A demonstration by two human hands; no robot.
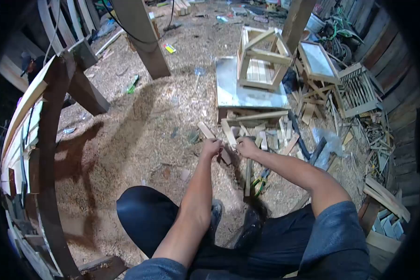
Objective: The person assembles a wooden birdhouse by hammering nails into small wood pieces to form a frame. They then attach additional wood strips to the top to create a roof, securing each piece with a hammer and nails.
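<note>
My left hand [212, 147] is closed around a short wooden strip [206, 130], which sticks out above and below the fist. Close by on the right, my right hand [246, 147] is closed on another pale wooden piece [228, 134] that slants up and left from the fingers. The two hands are slightly apart, above the ground in front of my feet. Pliers [261, 183] with green and yellow handles lie below my right forearm, beside an upright-looking wooden strip [248, 178]. Several wood offcuts [263, 140] are scattered just beyond my right hand.
A low white-topped table [226, 88] carries a small wooden frame [268, 57]. Posts [142, 42] rise ahead, and a long workbench [44, 154] runs along the left. Wood scraps and a slatted piece [359, 88] are piled at right. Shavings cover the floor [140, 126].
</note>
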